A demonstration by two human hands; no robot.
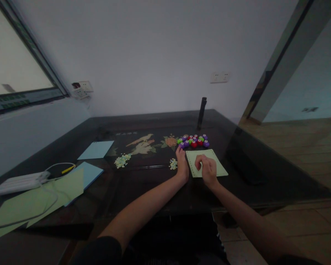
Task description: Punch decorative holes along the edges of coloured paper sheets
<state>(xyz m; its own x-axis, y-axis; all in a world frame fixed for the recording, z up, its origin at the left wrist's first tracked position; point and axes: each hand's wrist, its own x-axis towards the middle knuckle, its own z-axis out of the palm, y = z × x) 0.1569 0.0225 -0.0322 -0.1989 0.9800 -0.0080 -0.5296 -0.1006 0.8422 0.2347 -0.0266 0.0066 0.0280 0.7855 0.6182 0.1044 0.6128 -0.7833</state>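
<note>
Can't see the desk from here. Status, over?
Left hand flat beside green sheet. Right hand closed on the sheet, contents hidden. Punches cluster just beyond.

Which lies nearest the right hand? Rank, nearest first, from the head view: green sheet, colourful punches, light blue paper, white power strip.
1. Green sheet, under the right hand.
2. Colourful punches, just beyond, toward the wall.
3. Light blue paper, far left.
4. White power strip, at the table's left edge.
</note>
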